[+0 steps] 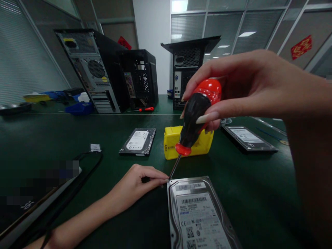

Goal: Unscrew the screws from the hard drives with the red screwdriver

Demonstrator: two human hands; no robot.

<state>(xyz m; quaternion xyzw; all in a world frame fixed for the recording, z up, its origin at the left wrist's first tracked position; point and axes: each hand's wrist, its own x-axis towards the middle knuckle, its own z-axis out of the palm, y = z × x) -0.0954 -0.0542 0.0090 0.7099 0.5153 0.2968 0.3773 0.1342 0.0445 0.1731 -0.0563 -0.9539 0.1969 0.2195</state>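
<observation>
My right hand is wrapped round the red and black handle of a screwdriver, which tilts with its shaft pointing down and to the left. The tip meets the far left corner of a silver hard drive lying label up on the table. At that same corner my left hand is closed, thumb and fingertips pinched together beside the screwdriver tip. Whatever sits between those fingertips is too small to make out. Just behind the screwdriver stands a yellow plastic bin, partly hidden by the handle.
Two more hard drives lie flat, one at the left and one at the right. Computer cases stand at the back, with another screwdriver before them. A black cable and dark device occupy the near left.
</observation>
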